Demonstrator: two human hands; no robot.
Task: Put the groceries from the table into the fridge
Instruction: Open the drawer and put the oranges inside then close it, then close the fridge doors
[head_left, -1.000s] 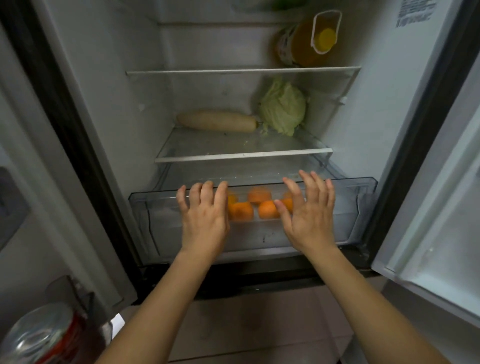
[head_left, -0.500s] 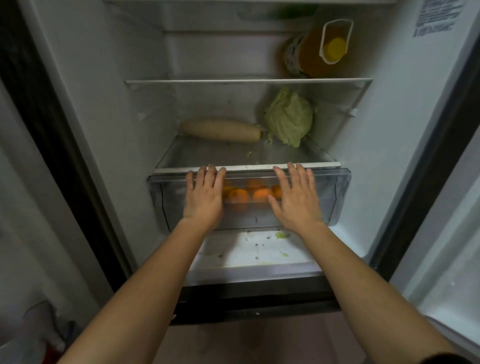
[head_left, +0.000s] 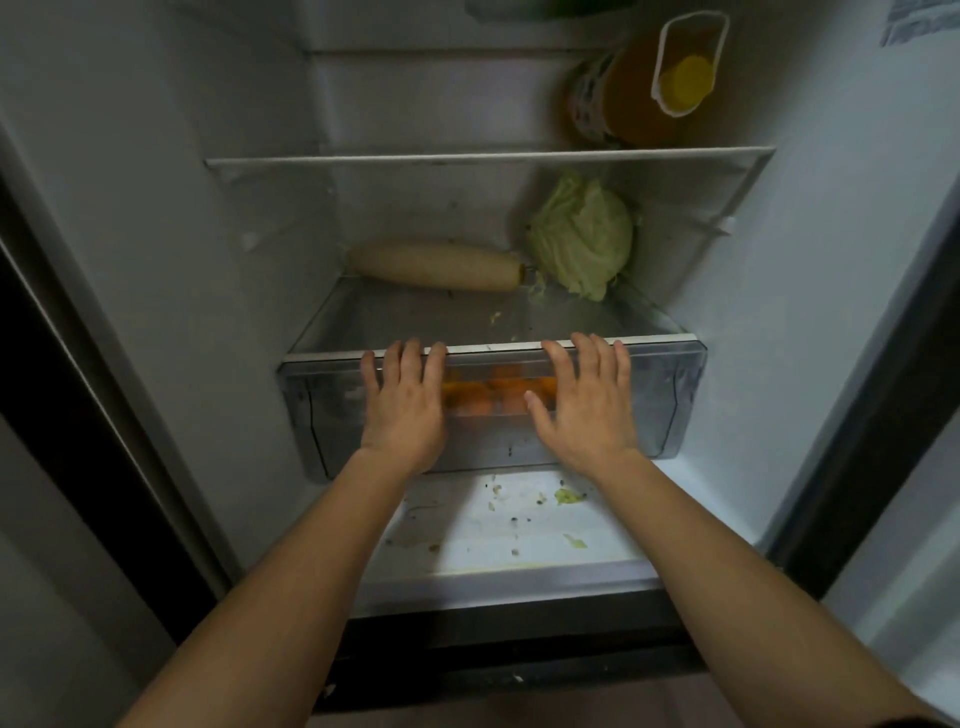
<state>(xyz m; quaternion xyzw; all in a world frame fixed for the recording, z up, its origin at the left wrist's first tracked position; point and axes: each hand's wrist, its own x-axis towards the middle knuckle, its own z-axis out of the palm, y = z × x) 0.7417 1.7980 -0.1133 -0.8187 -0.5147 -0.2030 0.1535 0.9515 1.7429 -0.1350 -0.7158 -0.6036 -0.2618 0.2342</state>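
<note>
Pressing flat on the near face of the clear, rigid plastic crisper drawer (head_left: 660, 400) low in the white fridge (head_left: 779, 312) with left hand (head_left: 402, 410) and right hand (head_left: 587, 410) — fingers straight, clasping nothing. Inside, behind that smooth wall: round orange fruits (head_left: 498, 395), probably light, firm and prone to rolling — best cupped whole, not squeezed.
</note>
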